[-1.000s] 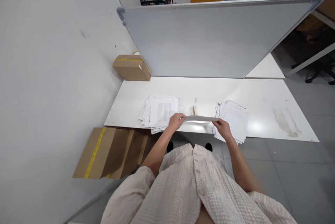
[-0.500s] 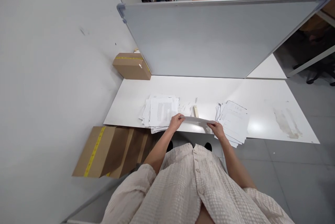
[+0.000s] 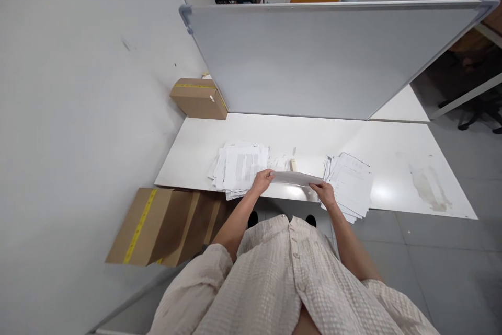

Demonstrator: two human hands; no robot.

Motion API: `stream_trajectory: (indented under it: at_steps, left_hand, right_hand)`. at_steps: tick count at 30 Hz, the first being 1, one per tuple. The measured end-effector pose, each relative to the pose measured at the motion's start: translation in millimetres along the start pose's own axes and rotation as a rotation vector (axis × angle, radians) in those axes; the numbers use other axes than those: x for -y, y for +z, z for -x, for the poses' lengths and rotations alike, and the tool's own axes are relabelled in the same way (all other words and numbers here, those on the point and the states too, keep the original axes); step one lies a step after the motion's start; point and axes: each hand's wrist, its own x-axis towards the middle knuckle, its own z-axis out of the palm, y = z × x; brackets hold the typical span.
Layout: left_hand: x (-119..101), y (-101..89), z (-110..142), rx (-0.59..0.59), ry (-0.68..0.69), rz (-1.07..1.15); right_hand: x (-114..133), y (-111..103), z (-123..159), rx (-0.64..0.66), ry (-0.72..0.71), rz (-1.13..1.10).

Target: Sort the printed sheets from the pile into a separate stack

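Note:
Both hands hold one sheet of paper (image 3: 295, 178) level over the near edge of the white table (image 3: 298, 136). My left hand (image 3: 261, 182) pinches its left end and my right hand (image 3: 323, 193) pinches its right end. A spread pile of printed papers (image 3: 239, 168) lies on the table just left of my left hand. A second pile of papers (image 3: 351, 183) lies to the right of my right hand, overhanging the table edge. A small beige block (image 3: 292, 164) sits on the table behind the held sheet.
A large whiteboard (image 3: 321, 58) stands upright along the back of the table. A taped cardboard box (image 3: 198, 98) sits at the table's back left corner. Flattened cardboard boxes (image 3: 164, 225) lean on the floor at the left. A stain (image 3: 427, 186) marks the table's right side.
The held sheet has tilted and shifted slightly left, and my right hand has moved a little left and nearer. The piles have not moved.

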Motion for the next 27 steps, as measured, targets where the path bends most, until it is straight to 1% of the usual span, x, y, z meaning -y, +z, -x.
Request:
stream_trajectory:
  at_steps: [3,8,12,17,24,27]
  left_hand:
    - [4.2,2.3,-0.5,-0.006,-0.013,0.04]
    - [10.0,4.2,-1.1,-0.005,0.037,0.068]
    - [12.4,3.3,-1.6,0.003,0.02,0.042]
    - [14.5,2.5,-3.5,0.017,-0.007,-0.013]
    - [13.9,0.9,-8.7,0.029,0.012,-0.109]
    - [10.9,-0.7,-12.7,0.021,0.015,-0.077]
  right_hand:
    - [0.5,-0.2,0.2,-0.006,-0.014,0.024]
    - [-1.6,-1.0,2.6,0.052,-0.035,-0.018]
    - [-3.2,-2.8,4.3,0.05,-0.057,-0.02]
    - [-4.7,-5.1,4.6,0.048,-0.14,0.04]
    - [-2.2,-6.6,3.7,0.058,-0.11,0.118]
    - [5.7,-12.0,6.1,0.033,-0.081,0.118]
